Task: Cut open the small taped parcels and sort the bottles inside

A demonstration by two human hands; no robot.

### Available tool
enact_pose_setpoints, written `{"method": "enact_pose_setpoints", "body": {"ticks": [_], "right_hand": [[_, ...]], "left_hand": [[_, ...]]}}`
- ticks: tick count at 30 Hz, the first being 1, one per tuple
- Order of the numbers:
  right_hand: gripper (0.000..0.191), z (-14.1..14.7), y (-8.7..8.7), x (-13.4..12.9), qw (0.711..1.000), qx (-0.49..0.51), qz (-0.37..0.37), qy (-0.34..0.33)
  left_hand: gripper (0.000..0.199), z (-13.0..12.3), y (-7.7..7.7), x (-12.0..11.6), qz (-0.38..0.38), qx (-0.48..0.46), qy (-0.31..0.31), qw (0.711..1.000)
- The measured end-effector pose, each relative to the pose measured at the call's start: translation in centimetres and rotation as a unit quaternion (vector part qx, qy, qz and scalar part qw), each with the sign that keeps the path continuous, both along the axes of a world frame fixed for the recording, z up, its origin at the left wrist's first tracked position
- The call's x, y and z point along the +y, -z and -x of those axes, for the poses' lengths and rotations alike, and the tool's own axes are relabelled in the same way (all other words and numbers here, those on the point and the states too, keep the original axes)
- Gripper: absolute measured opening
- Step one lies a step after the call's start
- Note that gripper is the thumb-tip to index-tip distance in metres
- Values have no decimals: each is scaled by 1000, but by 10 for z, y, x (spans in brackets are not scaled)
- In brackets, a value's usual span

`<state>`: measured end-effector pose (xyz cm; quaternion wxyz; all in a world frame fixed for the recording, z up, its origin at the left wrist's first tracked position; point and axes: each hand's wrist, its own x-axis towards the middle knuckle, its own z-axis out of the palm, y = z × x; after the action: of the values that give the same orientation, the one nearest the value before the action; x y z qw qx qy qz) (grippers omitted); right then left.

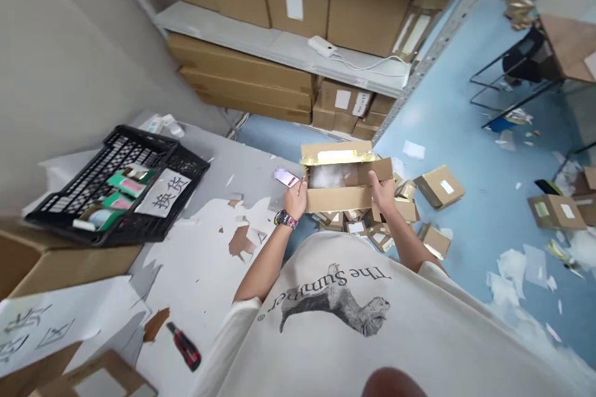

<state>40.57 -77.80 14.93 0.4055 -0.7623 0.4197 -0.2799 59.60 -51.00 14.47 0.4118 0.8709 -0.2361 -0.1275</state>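
Note:
In front of my body I hold a cardboard box [339,200] with its top flaps open. Whitish wrapping, perhaps plastic or foam, shows inside it, and a strip of shiny tape runs along the far flap. My left hand [295,200] grips the box's left side, fingers closed. Around the right side, my right hand [382,193] is closed with the thumb on the rim. A phone [285,177] with a lit screen lies on the table just left of my left hand. Nearer me on the table rests a red and black box cutter [185,346].
A black plastic crate [153,232] with a paper sign holds small green boxes. The grey table [205,273] carries torn paper and cardboard scraps. Metal shelving [279,43] with cartons stands ahead. Several small boxes [440,187] and packing scraps litter the blue floor on the right.

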Motion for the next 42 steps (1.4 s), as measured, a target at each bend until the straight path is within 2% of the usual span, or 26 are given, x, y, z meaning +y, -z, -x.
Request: {"method": "enact_pose_setpoints", "body": {"ticks": [6,8,10,13,15,18,20,23,26,28,30,33,35,38,42], "right_hand": [[72,60,-7,-67,993,14,17,115],[70,76,-11,-82,989,14,37,145],[64,90,-14,-93,983,-9,77,164],[64,99,-14,-96,977,-42,118,172],[66,95,-9,-92,982,-51,107,148],[63,72,8,-80,995,-62,46,55],[62,47,21,-70,998,-61,0,-27],[62,-5,39,-53,984,-48,-32,-166],[60,-77,48,-22,946,-47,-37,-318],[59,-127,46,15,910,-43,-37,-411],[58,-168,39,65,869,-40,-38,-492],[56,-203,23,148,807,-47,-37,-588],[54,-210,11,202,768,-54,-32,-638],[49,-205,-3,273,716,-54,-30,-696],[44,-196,-9,346,654,-43,-27,-754]], "left_hand": [[45,4,-2,-120,4,-2,103,995],[42,8,1,-156,34,29,133,990],[50,14,8,-186,77,72,149,983],[71,25,27,-201,126,129,156,971],[71,31,43,-187,129,159,171,964],[62,33,66,-138,105,205,172,958],[58,33,76,-93,104,237,134,956],[58,37,78,-21,149,252,13,956],[57,45,71,53,195,207,-156,946],[55,56,66,105,209,167,-266,926],[53,75,64,156,212,135,-364,897],[48,115,68,223,223,120,-489,835],[47,144,74,261,234,126,-554,789],[48,180,83,317,229,123,-629,733],[58,210,83,406,178,88,-712,674]]}}
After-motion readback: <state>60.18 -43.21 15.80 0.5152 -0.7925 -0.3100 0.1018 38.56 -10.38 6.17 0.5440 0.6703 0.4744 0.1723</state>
